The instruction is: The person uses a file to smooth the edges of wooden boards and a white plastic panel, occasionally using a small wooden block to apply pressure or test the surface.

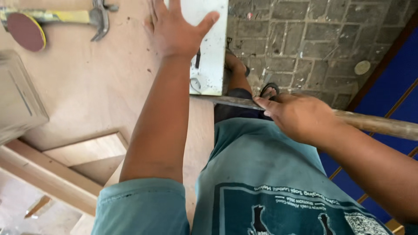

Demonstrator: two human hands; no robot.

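My left hand (174, 28) reaches forward with fingers spread, resting flat on a white painted board (209, 65) that lies at the edge of a plywood bench top (96, 87). My right hand (300, 115) lies over a long brown wooden pole (379, 124) that runs across in front of my body; its fingers curl on the pole. Whether it fully grips the pole is unclear. I wear a teal shirt, and my sandalled feet show on the paving below.
A claw hammer with a yellow handle (87, 17) and a red sanding disc (25, 31) lie at the bench's far left. A pale wooden box (19, 100) and wooden frame pieces (65, 169) sit to the left. Grey paving stones (313, 39) and a blue panel (392, 87) lie to the right.
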